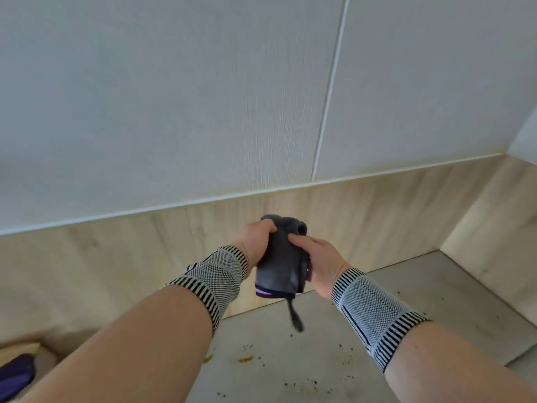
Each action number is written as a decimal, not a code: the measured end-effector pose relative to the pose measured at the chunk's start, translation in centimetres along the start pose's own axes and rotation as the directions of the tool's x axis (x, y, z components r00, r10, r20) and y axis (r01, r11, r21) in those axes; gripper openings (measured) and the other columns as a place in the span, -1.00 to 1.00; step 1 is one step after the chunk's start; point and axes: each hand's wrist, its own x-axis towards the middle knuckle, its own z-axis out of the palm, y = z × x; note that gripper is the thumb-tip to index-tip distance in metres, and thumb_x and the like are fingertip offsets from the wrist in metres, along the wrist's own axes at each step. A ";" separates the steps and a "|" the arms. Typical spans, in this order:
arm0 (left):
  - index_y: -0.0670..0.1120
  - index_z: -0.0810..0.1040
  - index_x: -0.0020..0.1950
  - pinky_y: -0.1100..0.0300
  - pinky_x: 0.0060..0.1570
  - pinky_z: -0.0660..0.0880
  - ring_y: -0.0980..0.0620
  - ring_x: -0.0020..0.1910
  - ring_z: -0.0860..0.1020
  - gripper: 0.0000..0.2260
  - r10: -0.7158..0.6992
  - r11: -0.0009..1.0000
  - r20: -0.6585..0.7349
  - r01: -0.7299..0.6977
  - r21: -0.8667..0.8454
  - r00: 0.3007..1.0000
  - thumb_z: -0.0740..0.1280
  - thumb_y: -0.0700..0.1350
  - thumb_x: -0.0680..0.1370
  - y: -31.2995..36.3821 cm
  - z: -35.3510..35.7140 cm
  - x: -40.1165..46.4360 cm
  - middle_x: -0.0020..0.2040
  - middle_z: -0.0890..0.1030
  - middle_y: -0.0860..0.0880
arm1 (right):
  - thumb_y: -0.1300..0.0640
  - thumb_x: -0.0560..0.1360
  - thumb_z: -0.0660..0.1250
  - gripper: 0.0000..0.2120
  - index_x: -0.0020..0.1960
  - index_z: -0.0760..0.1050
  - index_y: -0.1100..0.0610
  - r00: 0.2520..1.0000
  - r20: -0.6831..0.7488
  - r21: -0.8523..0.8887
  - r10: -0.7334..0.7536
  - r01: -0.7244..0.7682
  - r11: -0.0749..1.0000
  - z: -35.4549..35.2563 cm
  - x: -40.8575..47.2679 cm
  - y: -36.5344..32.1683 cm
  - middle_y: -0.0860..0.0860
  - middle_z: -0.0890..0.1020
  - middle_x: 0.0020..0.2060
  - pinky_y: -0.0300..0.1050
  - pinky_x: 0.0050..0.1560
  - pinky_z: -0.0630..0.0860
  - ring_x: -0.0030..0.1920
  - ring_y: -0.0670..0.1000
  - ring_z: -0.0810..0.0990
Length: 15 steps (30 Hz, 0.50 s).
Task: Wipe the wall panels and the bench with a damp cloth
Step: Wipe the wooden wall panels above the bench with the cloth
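A folded grey cloth (283,257) with a purple edge is held at frame centre, above the bench, gripped by the left hand (255,242) from 9 o'clock and pinched by the right hand (322,263) from 3 o'clock. A dark loop (295,315) hangs from it toward 6 o'clock. White wall panels (174,97) fill 12 o'clock, with pale wood-grain panelling (377,205) below. Brown crumbs (247,359) are scattered on the grey bench (421,301) at 6 o'clock. A purple object (16,373) is seen at 8 o'clock. Striped wrist supports (212,277) are worn on both wrists.
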 end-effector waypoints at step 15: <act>-0.05 0.18 0.56 0.02 0.35 0.38 -0.08 0.45 0.30 -0.51 0.312 0.619 -0.231 -0.012 0.786 0.921 0.17 -0.09 0.63 0.6 1.1 2.9 0.57 0.15 -0.04 | 0.28 0.46 0.39 -0.88 -0.09 0.45 0.18 0.988 -0.095 -0.312 -0.119 0.084 0.946 -3.7 5.1 -4.5 0.20 0.60 -0.09 0.10 -0.03 0.59 -0.06 0.16 0.59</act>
